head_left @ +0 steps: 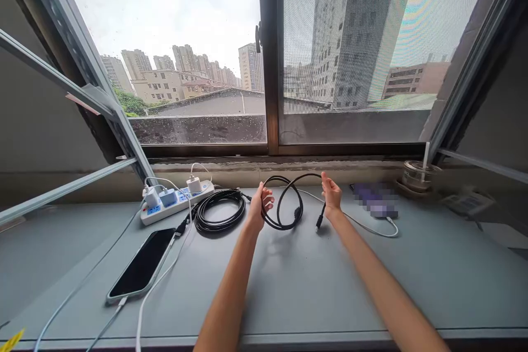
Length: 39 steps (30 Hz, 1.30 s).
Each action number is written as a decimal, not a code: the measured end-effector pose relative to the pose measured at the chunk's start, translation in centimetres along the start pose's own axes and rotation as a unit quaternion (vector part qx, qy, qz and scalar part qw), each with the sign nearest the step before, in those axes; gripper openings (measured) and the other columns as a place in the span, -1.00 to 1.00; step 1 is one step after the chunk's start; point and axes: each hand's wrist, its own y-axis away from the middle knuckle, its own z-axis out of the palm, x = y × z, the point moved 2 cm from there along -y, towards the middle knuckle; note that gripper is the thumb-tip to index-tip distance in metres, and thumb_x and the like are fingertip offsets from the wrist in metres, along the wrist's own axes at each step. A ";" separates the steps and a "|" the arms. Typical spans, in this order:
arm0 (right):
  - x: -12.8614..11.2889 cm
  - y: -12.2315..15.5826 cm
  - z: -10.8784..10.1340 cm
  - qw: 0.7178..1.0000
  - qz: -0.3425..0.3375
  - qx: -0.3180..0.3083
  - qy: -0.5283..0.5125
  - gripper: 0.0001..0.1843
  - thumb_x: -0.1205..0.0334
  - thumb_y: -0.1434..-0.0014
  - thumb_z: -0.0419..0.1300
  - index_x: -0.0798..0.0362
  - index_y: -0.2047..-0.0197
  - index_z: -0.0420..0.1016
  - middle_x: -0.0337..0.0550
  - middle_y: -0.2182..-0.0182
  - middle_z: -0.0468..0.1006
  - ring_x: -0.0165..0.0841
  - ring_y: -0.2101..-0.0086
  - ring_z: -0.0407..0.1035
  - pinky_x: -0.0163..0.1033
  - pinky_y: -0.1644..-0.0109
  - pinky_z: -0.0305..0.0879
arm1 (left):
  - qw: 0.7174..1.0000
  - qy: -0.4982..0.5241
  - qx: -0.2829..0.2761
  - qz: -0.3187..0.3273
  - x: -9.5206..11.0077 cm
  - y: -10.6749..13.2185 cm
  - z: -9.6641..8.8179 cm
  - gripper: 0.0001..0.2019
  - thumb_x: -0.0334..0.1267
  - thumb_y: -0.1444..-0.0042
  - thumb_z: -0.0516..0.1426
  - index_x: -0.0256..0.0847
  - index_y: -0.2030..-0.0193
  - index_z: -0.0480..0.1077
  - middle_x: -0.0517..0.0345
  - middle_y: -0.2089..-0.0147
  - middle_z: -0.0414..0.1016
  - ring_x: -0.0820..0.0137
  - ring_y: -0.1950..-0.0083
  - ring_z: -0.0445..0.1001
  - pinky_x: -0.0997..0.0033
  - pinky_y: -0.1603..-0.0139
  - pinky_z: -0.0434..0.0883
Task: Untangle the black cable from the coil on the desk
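A black cable (302, 204) hangs in loose loops between my two hands, above the grey desk. My left hand (258, 209) grips the looped part at its left side, the thumb on top and the fingers curled. At the right, my right hand (331, 193) pinches the same cable near one end. That end's dark plug (319, 222) dangles below the hand. A small thick lump (297, 213) sits on the loop's right side. Left of my left hand, a larger coil of black cable (220, 229) lies flat on the desk.
A white power strip (177, 203) with chargers stands at the back left. In front of it lies a smartphone (143, 264) with a cable plugged in. A blurred purple device (376, 199) and a glass jar with a straw (419, 176) are at the right, below the window.
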 end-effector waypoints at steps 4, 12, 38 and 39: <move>-0.2 -0.9 -1.0 0.999 0.023 0.037 -0.026 -0.62 0.08 -0.22 0.17 0.15 0.50 0.22 -0.41 0.63 0.09 -0.60 0.64 -0.05 -0.45 0.59 -0.04 | 0.996 0.034 0.057 0.056 0.8 -0.3 -0.7 -0.63 0.00 0.02 0.19 -0.24 0.40 0.16 0.29 0.47 0.26 0.64 0.60 0.22 0.64 0.63 0.08; 0.4 -2.2 -2.6 0.990 0.082 0.085 -0.081 -0.61 0.10 -0.24 0.13 0.13 0.51 0.15 -0.43 0.64 -0.01 -0.62 0.67 -0.15 -0.46 0.65 -0.15 | 0.985 0.002 0.114 0.133 1.6 -0.9 -2.1 -0.65 -0.05 -0.13 0.07 -0.28 0.07 0.36 0.14 0.40 0.40 0.60 0.62 0.24 0.60 0.67 0.09; -1.5 1.5 0.7 0.970 -0.010 -0.243 0.031 -0.51 -0.09 -0.22 0.09 0.14 0.55 0.25 -0.38 0.67 0.20 -0.56 0.65 0.08 -0.40 0.54 0.08 | 0.987 -0.083 -0.055 0.126 1.3 1.7 2.0 -0.47 0.05 0.16 0.30 -0.30 0.13 0.43 0.11 0.52 0.45 0.47 0.50 0.38 0.58 0.56 0.19; -1.9 1.7 0.8 0.967 -0.034 -0.247 0.045 -0.49 -0.12 -0.20 0.10 0.14 0.56 0.27 -0.37 0.67 0.21 -0.55 0.64 0.10 -0.39 0.53 0.09 | 0.988 -0.076 -0.054 0.126 1.3 1.6 1.9 -0.44 0.04 0.17 0.31 -0.30 0.09 0.41 0.12 0.50 0.45 0.48 0.49 0.38 0.59 0.56 0.20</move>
